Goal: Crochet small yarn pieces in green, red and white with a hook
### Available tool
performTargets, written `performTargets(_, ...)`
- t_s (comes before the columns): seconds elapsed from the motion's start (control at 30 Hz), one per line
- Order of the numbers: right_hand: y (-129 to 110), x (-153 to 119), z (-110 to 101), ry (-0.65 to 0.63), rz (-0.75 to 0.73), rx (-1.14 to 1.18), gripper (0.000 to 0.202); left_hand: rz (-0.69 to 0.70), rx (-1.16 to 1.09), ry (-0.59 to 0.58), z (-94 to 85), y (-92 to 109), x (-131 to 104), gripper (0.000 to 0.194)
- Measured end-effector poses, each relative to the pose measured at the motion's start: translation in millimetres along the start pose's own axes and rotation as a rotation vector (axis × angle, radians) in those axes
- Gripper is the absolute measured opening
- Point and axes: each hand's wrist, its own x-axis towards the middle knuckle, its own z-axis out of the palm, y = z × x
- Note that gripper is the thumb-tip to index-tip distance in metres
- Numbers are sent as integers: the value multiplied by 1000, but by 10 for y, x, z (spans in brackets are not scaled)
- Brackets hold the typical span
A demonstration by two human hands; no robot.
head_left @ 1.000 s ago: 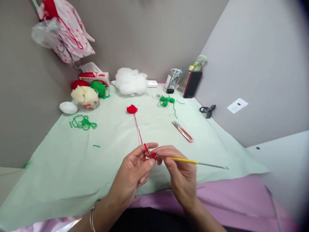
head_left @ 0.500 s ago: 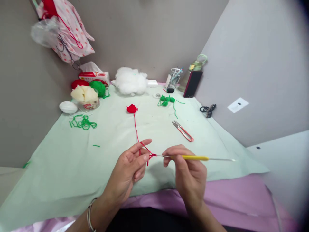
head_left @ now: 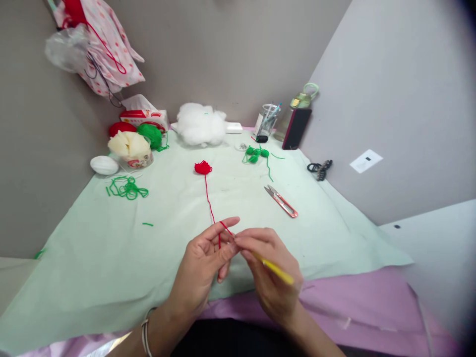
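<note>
Red yarn [head_left: 208, 198] runs from a small red ball [head_left: 203, 167] on the cloth to my left hand [head_left: 208, 258]. It passes over the raised index finger, while thumb and other fingers pinch the red work, now mostly hidden. A crochet hook with a yellow handle [head_left: 275, 269] is in my right hand [head_left: 273, 277], gripped like a pencil and slanting down to the right. Its tip is hidden where the fingertips of both hands meet. To the right of the hands lie thread snips [head_left: 281, 202] with orange handles.
Green yarn pieces [head_left: 128, 188] and a white egg-shaped thing [head_left: 104, 165] lie at left, near yarn balls and a tissue box [head_left: 145, 119]. White stuffing [head_left: 201, 125] sits at the back. Green crocheted pieces [head_left: 256, 153], a phone [head_left: 296, 129] and a hair clip [head_left: 324, 170] are at right.
My right hand has moved left against my left fingertips, covering the red work. The hook has swung from nearly level to slanting down to the right.
</note>
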Motion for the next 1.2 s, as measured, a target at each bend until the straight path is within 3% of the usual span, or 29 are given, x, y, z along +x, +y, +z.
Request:
performTargets(0.07, 18, -43, -10, -26, -102, -132, 45, -50, -84, -8, 5, 14, 9, 44)
performTargets(0.13, 18, -43, -29, -4, -98, -104, 44, -108, -154, -8, -2, 40, 20, 43)
performTargets(0.27, -12, 47, -54, 149, 163, 256, 27, -117, -186, 15, -17, 94, 39, 40)
performTargets(0.37, -4, 93, -31, 128, 271, 468, 21, -61, -123, 19, 4, 92, 32, 39)
performTargets(0.5, 38, 89, 4, 129, 339, 523, 18, -25, -47, 34, 15, 54, 17, 46)
performTargets(0.77, 41, 67, -12, 126, 324, 528, 19, -20, -4, 39, -9, 41, 14, 55)
performTargets(1.0, 34, 67, -4, 124, 274, 491, 20, -65, 7, 5, -19, 79, 7, 77)
performTargets(1.2, 16, 57, -31, 175, 248, 412, 23, -32, -2, 1, -37, 67, 28, 30)
